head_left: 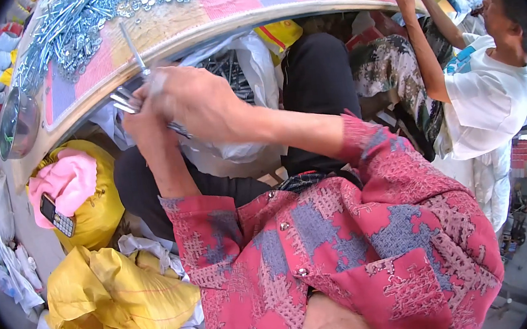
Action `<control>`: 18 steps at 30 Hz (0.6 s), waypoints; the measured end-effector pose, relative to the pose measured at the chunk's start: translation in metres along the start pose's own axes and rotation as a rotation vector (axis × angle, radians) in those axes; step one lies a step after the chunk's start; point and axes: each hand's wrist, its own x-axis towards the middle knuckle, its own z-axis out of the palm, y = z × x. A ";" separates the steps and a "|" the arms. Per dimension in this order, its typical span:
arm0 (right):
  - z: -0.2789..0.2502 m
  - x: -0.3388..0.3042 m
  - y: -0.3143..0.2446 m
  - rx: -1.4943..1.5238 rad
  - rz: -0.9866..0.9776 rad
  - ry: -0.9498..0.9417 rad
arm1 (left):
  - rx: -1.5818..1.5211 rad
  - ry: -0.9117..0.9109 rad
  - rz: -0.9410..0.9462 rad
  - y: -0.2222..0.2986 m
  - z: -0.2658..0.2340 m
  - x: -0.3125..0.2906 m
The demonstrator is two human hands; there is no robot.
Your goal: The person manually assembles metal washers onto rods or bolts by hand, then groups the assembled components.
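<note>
- Apparently handling bolts point(124, 107), left hand's point(146, 122) fingers closed around them
- Right hand point(199, 104) blurred, can't tell grip
- Next likely needs steady alignment

Countless bolts point(72, 21) and washers point(78, 63), one phone point(57, 216), one pink cloth point(72, 176), one bowl point(19, 124)

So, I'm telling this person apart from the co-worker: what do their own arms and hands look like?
The patterned pinkish-red fabric left sleeve and matching right sleeve carry pale-pink and blue-grey patches and end short of the wrists. The left hand and right hand show no gloves; blur hides finer detail on the right.
</note>
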 end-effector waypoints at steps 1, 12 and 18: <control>-0.006 -0.005 -0.030 0.091 -0.085 0.027 | -0.128 0.004 -0.060 0.001 -0.013 0.002; -0.013 0.005 0.035 0.393 0.433 -0.010 | 0.277 -0.199 0.061 0.017 0.008 -0.028; -0.015 -0.006 0.068 -0.298 0.206 0.052 | 0.414 -0.150 -0.118 0.020 -0.010 -0.012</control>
